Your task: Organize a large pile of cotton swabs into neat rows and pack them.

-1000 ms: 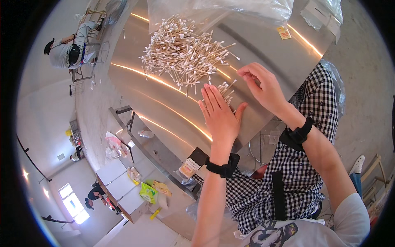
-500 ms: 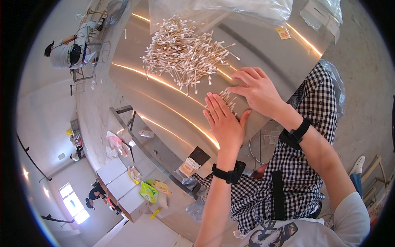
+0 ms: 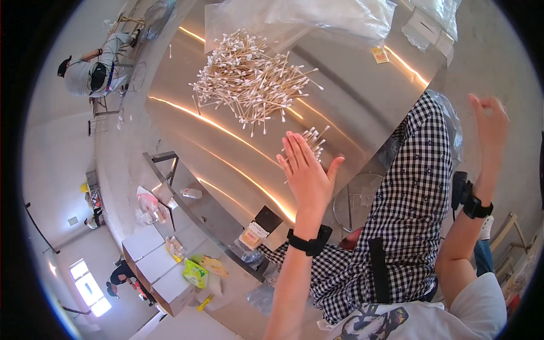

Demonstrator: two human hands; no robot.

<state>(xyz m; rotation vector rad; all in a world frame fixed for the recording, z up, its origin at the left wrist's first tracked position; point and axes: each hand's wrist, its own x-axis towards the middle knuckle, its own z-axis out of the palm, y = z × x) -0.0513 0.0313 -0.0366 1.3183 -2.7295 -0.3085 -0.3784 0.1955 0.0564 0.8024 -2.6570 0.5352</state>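
Two bare hands, one small bunch of cotton swabs (image 3: 316, 137) between them, but only one hand near it; left hand (image 3: 309, 180) open and flat, back up, fingers straight and together, thumb spread toward 1 o'clock; bunch sits at 12 to 1 o'clock from that palm, partly hidden by it, white tips showing past the index finger; whether the palm presses on the sticks can't be told; long axis of the bunch runs roughly 1-2 o'clock to 7-8 o'clock, slanting under the fingers; right hand (image 3: 492, 122) is well apart, at 2 to 3 o'clock from the left, out past the table edge over the floor; fingers bent, thumb side blurred, can't tell if anything is pinched; from there the bunch lies about 9 o'clock, so left is clearly the nearer hand; big loose swab pile (image 3: 249, 85) at 11 o'clock from the left hand, sticks every which way, apart from the bunch; metal table (image 3: 345, 93) under both; clear plastic bag (image 3: 334, 22) at 2 o'clock from the pile; small yellow packet (image 3: 379, 55) at 1 o'clock from the left hand
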